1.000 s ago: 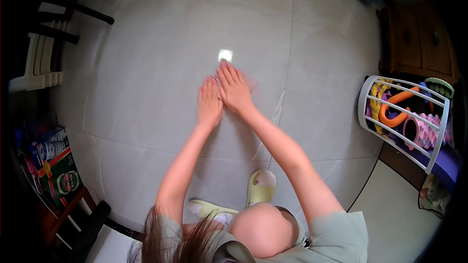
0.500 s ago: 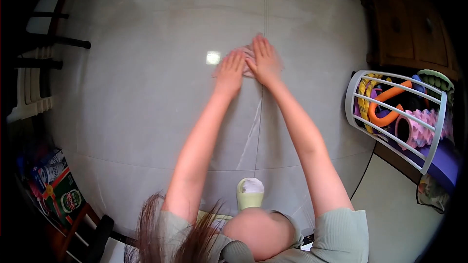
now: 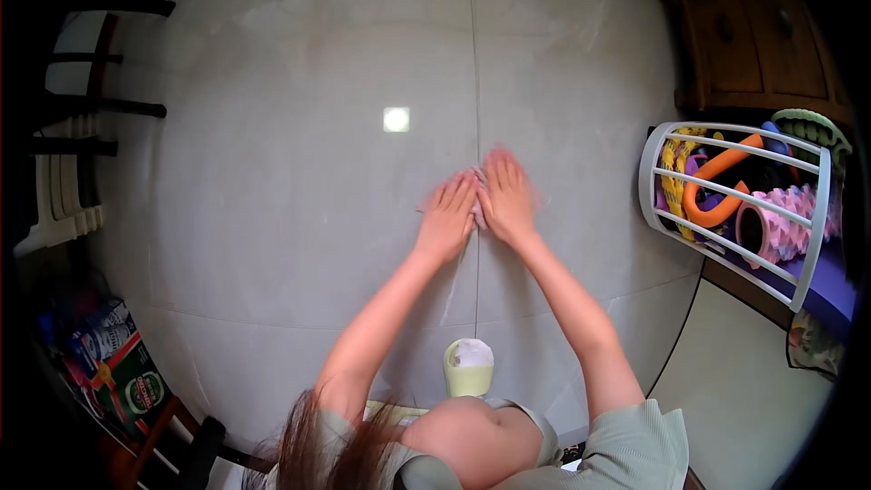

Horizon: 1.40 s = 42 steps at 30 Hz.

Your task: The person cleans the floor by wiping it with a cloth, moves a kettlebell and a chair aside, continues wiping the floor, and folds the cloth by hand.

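A pink cloth (image 3: 478, 206) lies on the grey tiled floor (image 3: 299, 172), mostly hidden under both hands. My left hand (image 3: 447, 213) presses flat on its left part, palm down, fingers stretched forward. On the right side of the cloth rests my right hand (image 3: 508, 195), also flat with its fingers extended; its outer edge is blurred by motion. The two hands are close together, thumbs toward the middle, where a strip of the cloth shows.
A white slatted basket (image 3: 647, 177) with an orange tube and a pink roller stands at the right, below a wooden cabinet (image 3: 753, 36). Dark chair legs (image 3: 132, 107) are at the left, boxes (image 3: 136, 381) at the lower left. A light-green slipper (image 3: 469, 379) is near the body.
Both hands and the cloth have moved right and forward, then back toward the body. The view has shifted, and more of the cloth was visible half a second ago.
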Tool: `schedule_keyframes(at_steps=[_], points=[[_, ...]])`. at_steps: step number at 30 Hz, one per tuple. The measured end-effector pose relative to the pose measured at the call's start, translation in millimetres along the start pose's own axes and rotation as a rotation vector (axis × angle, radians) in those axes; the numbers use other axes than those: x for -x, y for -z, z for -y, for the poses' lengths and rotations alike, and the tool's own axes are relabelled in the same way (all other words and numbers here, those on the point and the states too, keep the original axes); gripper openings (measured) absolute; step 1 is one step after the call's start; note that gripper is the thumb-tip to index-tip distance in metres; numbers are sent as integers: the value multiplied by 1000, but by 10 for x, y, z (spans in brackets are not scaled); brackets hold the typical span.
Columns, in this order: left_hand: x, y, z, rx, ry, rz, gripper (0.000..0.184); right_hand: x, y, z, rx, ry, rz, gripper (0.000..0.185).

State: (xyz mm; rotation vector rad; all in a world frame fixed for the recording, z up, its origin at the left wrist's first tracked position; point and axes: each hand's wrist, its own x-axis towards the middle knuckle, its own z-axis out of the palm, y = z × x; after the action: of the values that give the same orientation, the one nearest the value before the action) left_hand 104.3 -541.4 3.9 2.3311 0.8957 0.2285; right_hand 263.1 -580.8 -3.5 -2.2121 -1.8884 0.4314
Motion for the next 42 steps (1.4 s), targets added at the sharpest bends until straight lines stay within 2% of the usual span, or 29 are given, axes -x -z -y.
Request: schedule_keyframes(at_steps=[2, 5, 8, 12, 15, 20, 24, 26, 32, 35, 38, 40, 42], points=[[-184, -27, 51, -22, 137, -33, 59, -382, 54, 45, -11, 139, 13, 59], [-433, -14, 168, -203, 344, -214, 61, -1060, 10, 192, -58, 336, -3, 59], [-725, 140, 274, -292, 401, -295, 63, -1640, -54, 224, -60, 447, -69, 65], [-1120, 260, 384, -373, 348, -278, 66, -2166, 31, 78, -12, 394, -149, 79], [-1533, 267, 351, -305, 331, -153, 66, -2308, 233, -245, 38, 232, -99, 80], [-1968, 80, 206, -308, 55, -148, 64, -1944, 403, -801, 59, -131, -308, 79], [-1804, -71, 84, -368, -107, -93, 63, -1258, 204, -665, 40, -386, -390, 70], [-1579, -121, 8, -317, -184, -50, 61, -870, 200, -531, 14, -436, -327, 63], [-745, -228, -339, -241, -214, 32, 60, 55, 151, -299, 0, -396, -163, 59], [-756, -225, -369, -253, -154, 52, 61, -30, 176, -422, -35, -274, -122, 58], [-938, -287, -333, -297, -57, -4, 62, -448, 324, -692, -64, -17, -83, 58], [-1207, -346, -324, -284, -10, -78, 64, -825, 389, -877, -52, 11, -199, 59], [-1368, -345, -318, -272, -27, -96, 65, -997, 455, -1006, 4, -58, -248, 61]])
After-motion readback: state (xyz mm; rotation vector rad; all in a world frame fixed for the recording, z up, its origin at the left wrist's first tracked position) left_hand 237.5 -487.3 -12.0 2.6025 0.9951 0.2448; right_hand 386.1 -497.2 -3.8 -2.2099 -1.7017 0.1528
